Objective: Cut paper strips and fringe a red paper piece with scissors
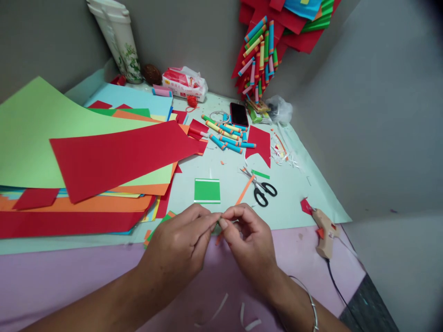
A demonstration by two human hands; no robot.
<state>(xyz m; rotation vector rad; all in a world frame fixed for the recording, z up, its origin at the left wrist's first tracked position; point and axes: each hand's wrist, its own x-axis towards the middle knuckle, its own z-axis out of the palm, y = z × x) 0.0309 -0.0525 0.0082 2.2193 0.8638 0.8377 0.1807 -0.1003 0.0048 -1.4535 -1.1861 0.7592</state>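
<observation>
My left hand and my right hand meet fingertip to fingertip above the table's near part. Both are closed in a pinch on a small piece that is mostly hidden; a bit of green shows between the fingers. An orange paper strip runs from behind my right hand to the black-handled scissors. Just beyond my hands lies a green paper rectangle with white edges. Green and orange pieces stick out beside my left hand.
Stacked coloured sheets fill the left. Small paper rolls, a phone, a tissue pack and a white cup are farther back. A glue gun with its cord lies right. Red paperwork with rolls stands at the wall.
</observation>
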